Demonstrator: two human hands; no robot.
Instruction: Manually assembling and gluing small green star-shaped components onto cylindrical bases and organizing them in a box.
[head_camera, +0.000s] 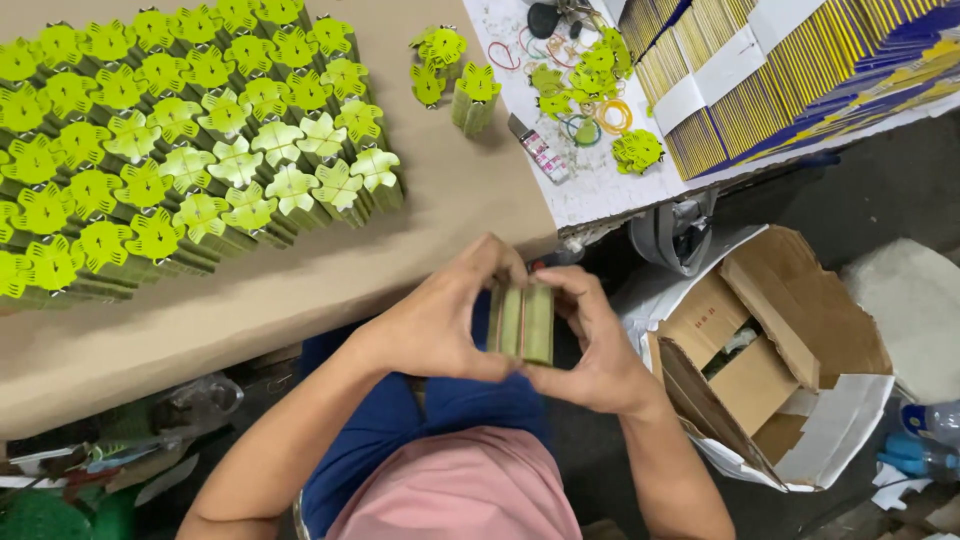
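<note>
Head view | our left hand (435, 325) and right hand (590, 345) clamp one green bundle (523, 322) | finished bundles (190, 150) fill many rows | flat card stacks (800, 70) remain.

Looked like a small packing workshop, hand-assembly type. Table (300, 290) was covered w/ brown card and carried dozens of identical lime-green folded paper bundles (180, 150) stood in tight rows. Far end had loose rubber bands (600, 115) on white paper, plus banded stacks of flat yellow-and-blue printed cartons (780, 70). Open cardboard box (770, 350) sat on the dark floor beside the seat. Clutter and scraps lay under the table (110, 470). Batch work, not a home setup.
</note>
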